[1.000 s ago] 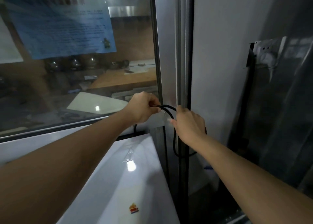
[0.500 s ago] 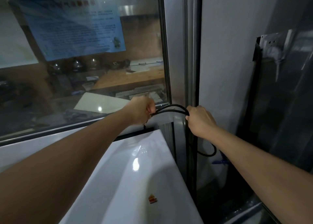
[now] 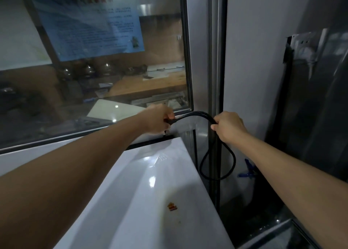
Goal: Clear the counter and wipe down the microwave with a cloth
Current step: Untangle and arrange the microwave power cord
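The white top of the microwave (image 3: 160, 188) fills the lower middle, with a small red-and-yellow sticker (image 3: 172, 206) on it. A black power cord (image 3: 194, 114) arches behind the microwave's back right corner and hangs in a loop lower down on the right. My left hand (image 3: 157, 119) grips one end of the arch. My right hand (image 3: 227, 125) grips the other end, beside the metal window frame. No cloth is in sight.
A glass window (image 3: 94, 70) with a blue notice (image 3: 88, 24) stands right behind the microwave. A grey metal post (image 3: 216, 60) and wall sit to the right. A wall socket (image 3: 305, 45) with a white plug hangs on the dark panel at far right.
My hands have drawn apart along the cord, the right one shifting right past the post, so the arch between them is wider. The hanging loop now shows below my right hand.
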A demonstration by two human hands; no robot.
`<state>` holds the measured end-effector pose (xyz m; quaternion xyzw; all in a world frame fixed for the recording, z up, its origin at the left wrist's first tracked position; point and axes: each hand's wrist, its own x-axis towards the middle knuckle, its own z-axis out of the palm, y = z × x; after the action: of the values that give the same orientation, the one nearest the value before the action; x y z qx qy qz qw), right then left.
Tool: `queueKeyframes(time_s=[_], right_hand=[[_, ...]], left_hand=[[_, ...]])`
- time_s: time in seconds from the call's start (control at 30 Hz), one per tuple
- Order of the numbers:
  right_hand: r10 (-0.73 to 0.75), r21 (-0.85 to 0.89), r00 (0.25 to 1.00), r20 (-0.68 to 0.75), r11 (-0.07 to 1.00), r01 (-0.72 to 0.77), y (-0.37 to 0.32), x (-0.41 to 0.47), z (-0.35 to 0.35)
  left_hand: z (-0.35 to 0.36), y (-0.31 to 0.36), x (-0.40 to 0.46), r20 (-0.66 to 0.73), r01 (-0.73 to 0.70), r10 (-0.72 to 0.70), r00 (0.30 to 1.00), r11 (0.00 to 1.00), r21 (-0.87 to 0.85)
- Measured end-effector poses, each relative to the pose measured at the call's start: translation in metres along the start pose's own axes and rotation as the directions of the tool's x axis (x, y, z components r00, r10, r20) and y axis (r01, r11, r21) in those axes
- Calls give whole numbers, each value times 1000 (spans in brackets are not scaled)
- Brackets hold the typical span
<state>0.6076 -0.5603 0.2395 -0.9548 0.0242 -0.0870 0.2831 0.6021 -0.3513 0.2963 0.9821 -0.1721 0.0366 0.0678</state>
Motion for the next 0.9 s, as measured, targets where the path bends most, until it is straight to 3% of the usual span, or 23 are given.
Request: queueKeyframes(time_s=[0.17,0.47,0.73,0.9], right_hand=[[-52,70,998,-37,996,54,5,13,4],[-25,301,987,-156,951,71,16,30,49],[-17,480,992,-127,874,76,21,22,97],[-30,536,998,-53,843,53,23,12,122]], left_hand=[[3,0,-3,-49,77,-77,996,997,-8],[19,3,-2,-279,172,-165,946,985,1],[34,-1,-2,-305,193,-199,931,980,-48],[43,-3,-4,-311,220,-206,928,975,13]])
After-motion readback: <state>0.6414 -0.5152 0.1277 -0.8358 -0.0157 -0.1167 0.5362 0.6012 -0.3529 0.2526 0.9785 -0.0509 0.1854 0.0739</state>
